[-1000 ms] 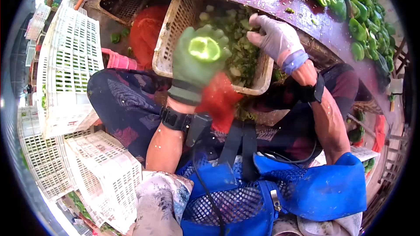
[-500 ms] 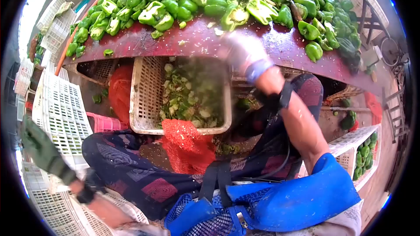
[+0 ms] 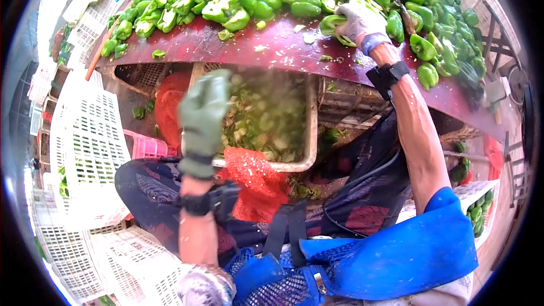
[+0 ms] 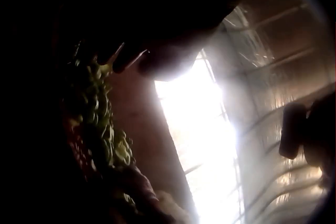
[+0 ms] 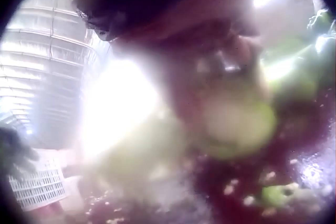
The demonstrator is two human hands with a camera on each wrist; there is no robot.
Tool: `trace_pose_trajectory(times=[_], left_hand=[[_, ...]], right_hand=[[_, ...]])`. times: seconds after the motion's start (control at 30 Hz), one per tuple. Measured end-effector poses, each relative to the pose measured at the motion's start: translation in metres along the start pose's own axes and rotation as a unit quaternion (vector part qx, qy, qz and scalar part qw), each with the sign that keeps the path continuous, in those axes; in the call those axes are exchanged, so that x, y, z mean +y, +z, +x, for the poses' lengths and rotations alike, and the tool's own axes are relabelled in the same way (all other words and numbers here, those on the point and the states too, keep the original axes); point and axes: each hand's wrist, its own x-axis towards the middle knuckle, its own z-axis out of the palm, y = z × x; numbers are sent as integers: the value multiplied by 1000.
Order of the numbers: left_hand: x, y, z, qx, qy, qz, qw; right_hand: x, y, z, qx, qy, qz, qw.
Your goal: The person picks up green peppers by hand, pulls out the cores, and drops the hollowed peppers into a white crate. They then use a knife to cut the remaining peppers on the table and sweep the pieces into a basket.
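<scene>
Right hand (image 3: pixel 361 24) grips a cut pepper (image 3: pixel 332 26) above the table (image 3: pixel 187 48) — should be light, crisp, slick inside, crackable, so best held by the outer wall — left hand (image 3: pixel 204 110) blurred, grip unclear.

Up top, the head camera looks forward and down over the smooth dark-red worktop (image 3: pixel 187 45). Right wrist, close in by the white-gloved right hand (image 3: pixel 362 22), slants across that worktop; the head view shares both. Left wrist sits tilted and dim, facing a glaring white patch of light (image 4: pixel 202 129), sharing the glossy green peppers (image 3: pixel 255 0) with the head view.
</scene>
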Motion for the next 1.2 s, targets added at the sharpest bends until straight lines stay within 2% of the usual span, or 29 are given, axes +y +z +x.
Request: trace_pose_trajectory(times=[0.03,0.07,0.1,0.13,0.2,0.27,0.3,0.33,0.4,0.43,0.47,0.5,0.53,0.57,0.6,0.67,0.7,0.8,0.87,0.9,1.0,1.07,1.13,1.2], left_hand=[[-3,26,4,-9,-70,-43,997],[-10,45,7,-19,-138,-87,986],[-28,58,10,-56,-181,-260,947],[-40,69,11,-93,-219,-425,874],[-19,99,3,-57,-156,-422,891],[-22,96,3,-51,-123,-428,894],[-23,95,3,-48,-107,-431,895],[-35,80,-1,-55,-240,-615,750],[-44,52,-1,-32,-270,-578,769],[-38,39,-2,-46,-277,-594,754],[-29,25,0,-56,-279,-610,739],[-24,9,4,-57,-268,-590,760],[-18,-6,6,-58,-260,-567,780],[-7,-15,8,-49,-257,-547,795],[-1,-27,10,-36,-248,-522,815],[7,-52,14,-12,-234,-487,841],[8,-63,15,-8,-229,-477,848],[3,-85,10,23,-198,-488,850],[-3,-88,9,29,-203,-521,829],[-5,-87,6,30,-210,-534,818],[0,-86,0,30,-200,-523,828],[3,-88,-3,36,-199,-529,824],[6,-88,-6,30,-198,-533,822],[4,-92,-8,10,-196,-535,822]], right_hand=[[2,-3,-3,-7,22,-1,1000],[0,-5,-6,-36,71,109,991],[-4,-8,-8,-64,115,215,968],[-9,-11,-15,-92,160,318,930],[-51,-38,-46,-218,119,527,813],[-70,-20,-67,-177,-68,404,895],[-70,-18,-75,-76,-114,404,905],[-61,-21,-70,-40,-103,362,925],[-15,-11,-61,16,-43,231,972],[1,-7,-63,-20,5,134,991],[4,-12,-65,-108,42,153,981],[6,6,-70,-35,-3,52,998],[5,29,-74,37,-45,-47,997],[0,39,-67,13,-14,26,999],[-20,29,-53,-69,-6,43,997],[-42,43,-29,-109,-158,117,974],[-62,46,-22,-120,-183,114,969],[-92,56,1,-98,-228,219,944],[-110,58,18,-178,-176,300,920],[-116,73,25,-144,-227,149,951],[-143,63,22,-172,-241,114,948],[-156,61,11,-202,-306,157,917],[-169,72,-11,-153,-377,163,899],[-175,50,-38,-178,-363,211,890]])
